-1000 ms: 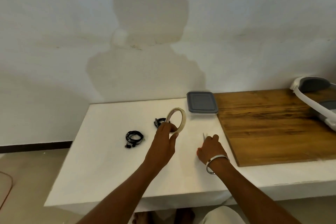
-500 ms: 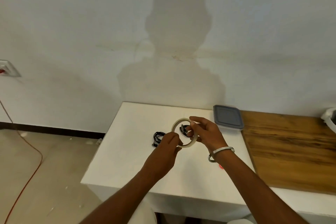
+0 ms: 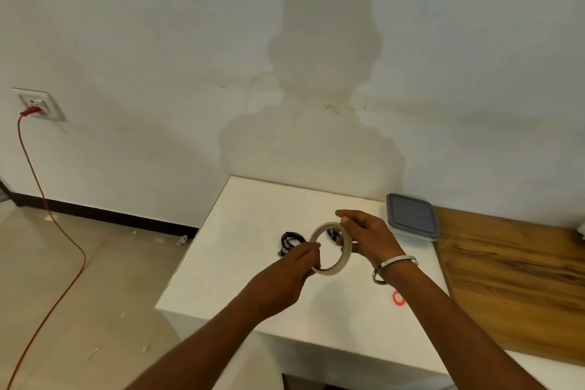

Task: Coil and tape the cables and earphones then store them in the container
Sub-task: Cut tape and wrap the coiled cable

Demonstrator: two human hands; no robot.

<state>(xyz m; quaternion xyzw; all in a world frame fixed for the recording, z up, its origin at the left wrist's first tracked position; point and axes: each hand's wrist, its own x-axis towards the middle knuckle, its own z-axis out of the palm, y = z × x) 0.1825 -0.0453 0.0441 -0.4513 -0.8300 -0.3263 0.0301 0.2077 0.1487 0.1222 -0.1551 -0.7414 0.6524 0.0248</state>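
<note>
Tape roll [image 3: 332, 267] between both hands' fingers [image 3: 311, 252]

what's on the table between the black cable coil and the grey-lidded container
In the head view, the tape roll, held above the table by both hands, and a second dark cable bundle seen through it.

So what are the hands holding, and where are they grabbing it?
Both hold the tape roll above the table. The left hand pinches its lower-left rim; the right hand grips its upper-right rim.

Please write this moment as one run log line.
left hand: holds tape roll | right hand: pinches roll | cables: on table | container: lidded
</note>
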